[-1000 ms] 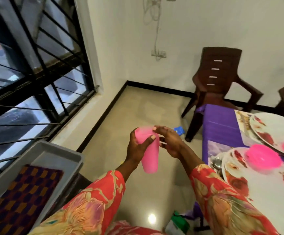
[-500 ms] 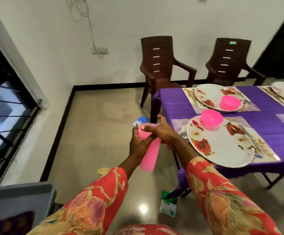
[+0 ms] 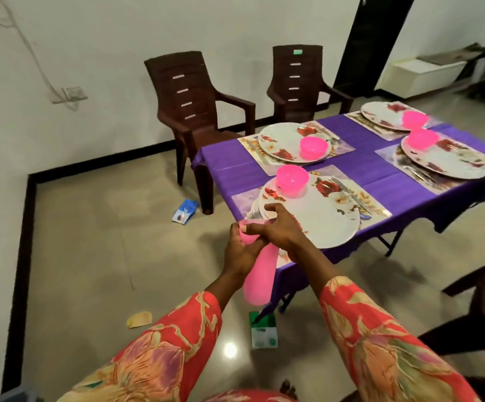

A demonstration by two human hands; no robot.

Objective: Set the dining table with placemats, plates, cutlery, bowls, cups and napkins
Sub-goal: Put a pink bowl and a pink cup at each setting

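Laid out: 4 plates [image 3: 336, 224], 4 bowls [image 3: 292, 179]. Both hands, left [image 3: 239, 252] and right [image 3: 279, 230], curled around pink cups [image 3: 260, 275]; cup count unclear.

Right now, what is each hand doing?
Left hand: grips the tall pink plastic cup stack.
Right hand: pinches the stack's top rim.

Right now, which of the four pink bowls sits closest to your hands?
The pink bowl on the nearest plate, just beyond the right hand; the other three sit on plates farther across the table.
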